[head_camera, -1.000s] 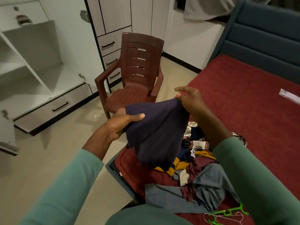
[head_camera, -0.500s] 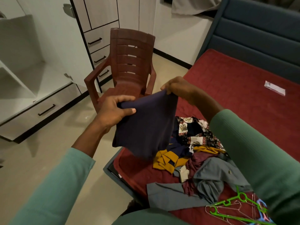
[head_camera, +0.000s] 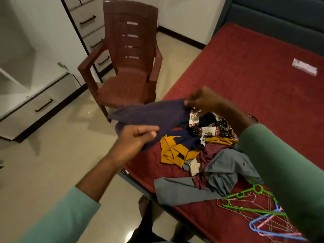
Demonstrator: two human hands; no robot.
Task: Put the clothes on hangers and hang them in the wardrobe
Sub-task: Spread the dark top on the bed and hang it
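Note:
I hold a dark purple garment (head_camera: 154, 114) stretched between both hands over the corner of the bed. My left hand (head_camera: 136, 137) grips its lower left edge. My right hand (head_camera: 203, 100) pinches its upper right edge. Beneath it a pile of clothes (head_camera: 201, 146) lies on the red mattress (head_camera: 254, 81): a yellow and navy piece, a patterned piece, a maroon one and a grey shirt (head_camera: 215, 176). A heap of hangers (head_camera: 259, 213), green, blue, pink and wire, lies at the bed's near edge. The open white wardrobe (head_camera: 26, 58) stands at the left.
A brown plastic chair (head_camera: 126, 67) stands between the wardrobe and the bed. White drawers (head_camera: 91, 20) are behind it. A small white packet (head_camera: 304, 66) lies far right on the mattress. My bare foot (head_camera: 143, 204) is on the tiled floor by the bed frame.
The garment has come down from hanging upright to lying flatter and lower over the bed corner. My view has tilted down, and more of the hangers show.

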